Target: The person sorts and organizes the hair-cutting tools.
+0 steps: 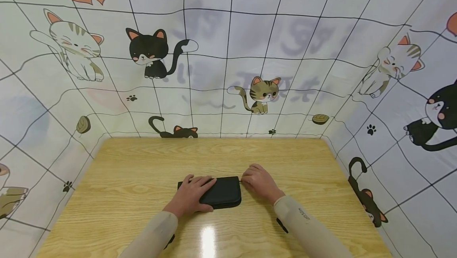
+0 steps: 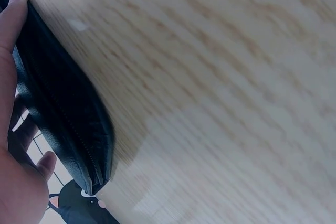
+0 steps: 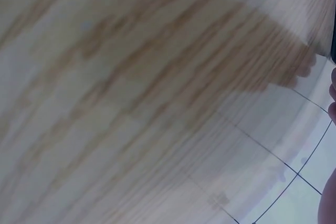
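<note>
A black zip wallet (image 1: 223, 192) lies flat on the wooden table, its zip running along the side edge. My left hand (image 1: 192, 194) holds it from above across its left half, the thumb at the near edge and the fingers reaching toward the far edge. In the left wrist view the thumb presses by the zipped side of the wallet (image 2: 68, 103). At the wallet's far right corner, my right hand (image 1: 260, 182) pinches a small dark zipper pull, mostly hidden by the fingers. The right wrist view catches only the edge of the right hand (image 3: 332, 95).
The wooden table (image 1: 135, 162) has a light glare near its front. A white cloth (image 1: 210, 71) with a grid and cartoon cats surrounds it at the back and both sides. Dark straps show under both sleeves.
</note>
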The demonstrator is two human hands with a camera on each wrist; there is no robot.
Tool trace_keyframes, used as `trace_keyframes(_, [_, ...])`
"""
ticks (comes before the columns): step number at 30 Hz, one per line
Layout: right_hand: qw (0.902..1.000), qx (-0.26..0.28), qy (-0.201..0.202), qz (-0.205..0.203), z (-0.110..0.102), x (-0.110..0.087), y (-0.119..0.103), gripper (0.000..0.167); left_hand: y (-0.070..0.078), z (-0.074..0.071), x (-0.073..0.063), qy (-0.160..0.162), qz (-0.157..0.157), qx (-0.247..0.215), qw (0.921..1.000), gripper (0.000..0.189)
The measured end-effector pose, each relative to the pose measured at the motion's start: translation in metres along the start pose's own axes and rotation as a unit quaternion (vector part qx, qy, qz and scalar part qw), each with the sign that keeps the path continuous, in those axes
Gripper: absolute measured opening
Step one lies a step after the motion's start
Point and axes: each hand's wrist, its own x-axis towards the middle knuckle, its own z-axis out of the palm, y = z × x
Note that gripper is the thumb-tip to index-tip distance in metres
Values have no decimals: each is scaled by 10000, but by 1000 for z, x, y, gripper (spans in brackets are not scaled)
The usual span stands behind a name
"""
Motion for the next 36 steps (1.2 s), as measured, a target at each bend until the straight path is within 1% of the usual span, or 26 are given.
trace_keyframes(5, [10000, 0, 38, 39, 0, 0, 0, 4, 0, -1, 1, -7, -40, -113, 9999, 91])
trace_keyframes(12, [9999, 73, 126, 59, -1, 0, 0, 5, -1, -1, 4, -46, -100, -86, 9999, 91])
trace_keyframes(21, [9998, 148, 109, 9, -2, -1, 0, 6, -1, -2, 5, 16, -85, -109, 9999, 91])
trace_keyframes(26, [9999, 172, -12, 0, -2, -2, 2, 4, -1, -3, 5, -35, -94, -135, 9999, 91])
trace_keyframes(30, [9996, 191, -212, 29, -4, -2, 2, 5, -1, -2, 5, -16, -81, -104, 9999, 91])
trace_keyframes(36, [9986, 331, -396, -91, -8, -2, 3, 5, -2, -2, 5, -24, -85, -102, 9999, 91])
